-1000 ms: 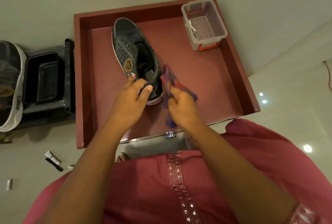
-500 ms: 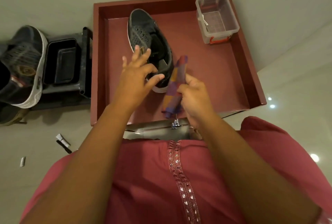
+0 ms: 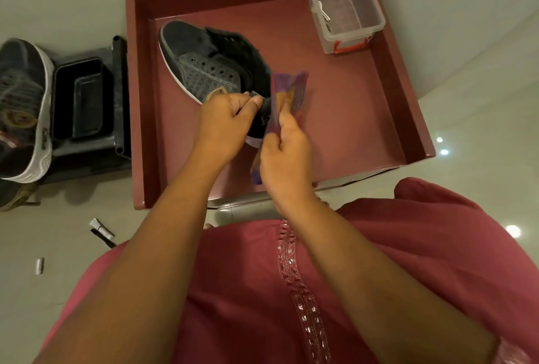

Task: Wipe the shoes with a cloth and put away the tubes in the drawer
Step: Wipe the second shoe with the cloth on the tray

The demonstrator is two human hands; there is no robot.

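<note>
Nearest the camera, a person in a pink garment [image 3: 379, 276] reached both forearms forward over a red drawer [image 3: 335, 130] pulled open above the pale floor [image 3: 43, 290]. On the floor to the near left lay two small tubes [image 3: 101, 228], one white and one dark, side by side, with a smaller white piece [image 3: 40, 265] nearer still and well apart from them.

The right hand [image 3: 287, 153] had its grip clamped on a purple and orange cloth [image 3: 288, 92], which stood up from the fist, its upper end just beside the heel opening of the shoe [image 3: 210, 69]. The left hand [image 3: 226, 121] had its grip clamped on the heel end of that dark shoe, thumb and fingers pinching the collar. The shoe was inside the drawer, tilted onto its side, its long axis running from the heel at the hands to the toe at the far left, close to the drawer's left wall.

The drawer's right half lay open, bare floor panel between the cloth and the right wall. In the far right corner stood a clear plastic box [image 3: 345, 5] with red clasps. Left of the drawer sat a black tray [image 3: 83, 98], and beyond it at the left edge a second shoe [image 3: 22, 107].
</note>
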